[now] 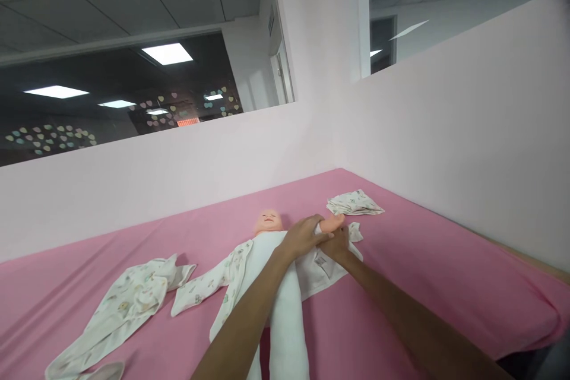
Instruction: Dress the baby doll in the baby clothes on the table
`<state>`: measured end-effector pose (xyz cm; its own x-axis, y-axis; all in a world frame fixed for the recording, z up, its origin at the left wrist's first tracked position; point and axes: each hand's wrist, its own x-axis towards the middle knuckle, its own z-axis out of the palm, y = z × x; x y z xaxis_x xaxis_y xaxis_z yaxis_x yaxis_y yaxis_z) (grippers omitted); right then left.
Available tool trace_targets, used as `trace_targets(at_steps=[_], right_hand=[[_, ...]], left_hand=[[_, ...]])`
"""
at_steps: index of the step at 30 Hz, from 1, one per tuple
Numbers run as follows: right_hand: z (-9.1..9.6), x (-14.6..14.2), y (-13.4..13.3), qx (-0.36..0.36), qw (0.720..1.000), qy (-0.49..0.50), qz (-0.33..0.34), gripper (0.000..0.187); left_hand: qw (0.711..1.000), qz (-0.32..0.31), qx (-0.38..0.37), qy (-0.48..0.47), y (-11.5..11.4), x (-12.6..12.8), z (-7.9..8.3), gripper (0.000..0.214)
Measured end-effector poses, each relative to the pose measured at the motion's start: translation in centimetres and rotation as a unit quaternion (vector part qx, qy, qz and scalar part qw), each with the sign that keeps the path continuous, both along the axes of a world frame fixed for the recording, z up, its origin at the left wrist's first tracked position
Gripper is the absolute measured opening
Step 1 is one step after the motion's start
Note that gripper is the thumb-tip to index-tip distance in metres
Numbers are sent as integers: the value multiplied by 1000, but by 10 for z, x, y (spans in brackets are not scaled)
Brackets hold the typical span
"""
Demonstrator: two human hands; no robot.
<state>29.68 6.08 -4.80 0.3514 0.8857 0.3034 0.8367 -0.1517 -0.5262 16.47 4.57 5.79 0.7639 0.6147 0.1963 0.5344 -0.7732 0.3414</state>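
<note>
White walls (467, 148), windows (133, 71), bright ceiling lights (168, 53), pink-covered surface (436, 261)

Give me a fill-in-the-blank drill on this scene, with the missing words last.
1. The doll lies face ____.
2. The sheet under it is ____.
3. In the picture, the left hand and right hand are at the arm to the ____ of its head.
4. The loose patterned garment lies toward the picture's ____ edge.
Missing words: up; pink; right; left.

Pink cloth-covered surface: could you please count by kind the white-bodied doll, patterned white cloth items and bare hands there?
White-bodied doll: 1
Patterned white cloth items: 3 (open jacket, loose garment, folded bundle)
Bare hands: 2 (left hand, right hand)
Total: 6
</note>
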Motion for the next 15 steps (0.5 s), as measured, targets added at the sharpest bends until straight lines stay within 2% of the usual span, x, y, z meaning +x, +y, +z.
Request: trace_targets(at_steps=[3,5,10,15], right_hand=[[9,18,-4,-8,999,38,-18,23],[14,29,-5,-4,996,77,-36,23],[22,38,-4,27,983,168,-63,20],[24,39,-6,51,975,202,-83,15]], left_hand=[[996,81,2,30,8,-4,2,45],[992,105,-6,64,13,-6,1,46],[987,105,-32,119,22,-5,-11,47],[981,92,-60,158,23,-4,-16,52]])
